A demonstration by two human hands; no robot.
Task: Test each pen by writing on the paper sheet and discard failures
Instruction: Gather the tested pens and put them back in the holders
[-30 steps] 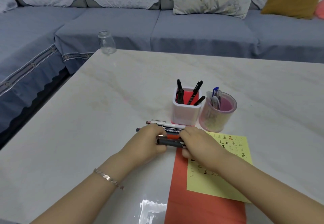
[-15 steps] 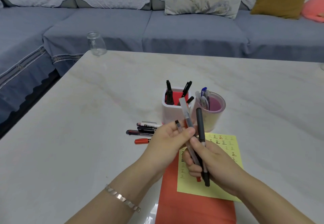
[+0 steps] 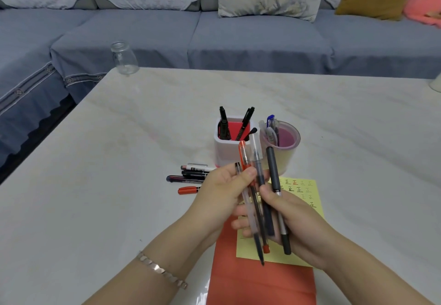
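A second ago both hands were gathering pens (image 3: 261,185) flat on the table (image 3: 119,185); now the bundle is lifted and fanned upright. The left hand (image 3: 222,192) pinches the red pen (image 3: 244,157) and a clear one between thumb and fingers, probably to draw one out for testing. The right hand (image 3: 298,221) curls round the lower barrels. The yellow paper sheet (image 3: 307,192) lies directly beneath, pen holders (image 3: 223,152) just beyond, loose pens (image 3: 191,176) to the left.
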